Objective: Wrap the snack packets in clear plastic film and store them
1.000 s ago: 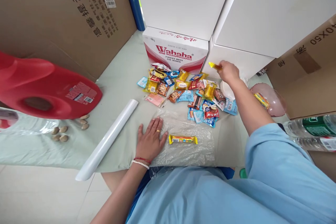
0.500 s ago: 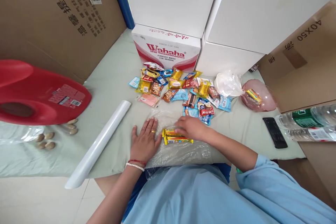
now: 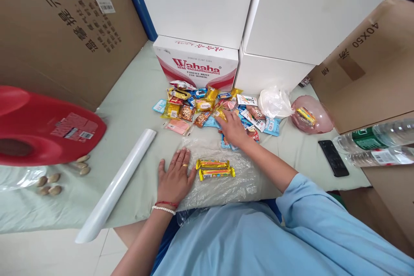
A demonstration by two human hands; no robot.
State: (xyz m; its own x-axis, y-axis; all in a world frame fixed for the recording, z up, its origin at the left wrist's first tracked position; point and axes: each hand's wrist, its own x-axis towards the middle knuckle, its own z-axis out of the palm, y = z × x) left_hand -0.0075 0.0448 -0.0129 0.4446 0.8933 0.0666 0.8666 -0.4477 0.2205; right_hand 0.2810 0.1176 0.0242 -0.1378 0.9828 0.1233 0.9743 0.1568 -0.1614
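Pale green cloth [image 3: 304, 151] spreads beneath white boxes [image 3: 194, 0]. Two slim bars [image 3: 216, 173] in glossy yellow wrappers lie side by side on a crinkled clear plastic bag [image 3: 210, 189]. At its left edge the left hand [image 3: 174, 174] rests flat, fingers spread, grasping nothing. The right hand [image 3: 233, 129] has its fingers on a yellow packet [image 3: 219, 114] among the heap of snacks [image 3: 203, 105], hiding part of it; I cannot tell whether they grip. Behind, the water box [image 3: 197, 64] reads "Wahaha" and "PURIFIED WATER FOR DRINKING"; the right-hand carton [image 3: 381, 60] shows "40X50". A white roll [image 3: 118, 185] and red jug [image 3: 39, 116] lie leftward; rightward are a pink bowl [image 3: 320, 123], black phone [image 3: 333, 158] and clear bottles [image 3: 388, 133].
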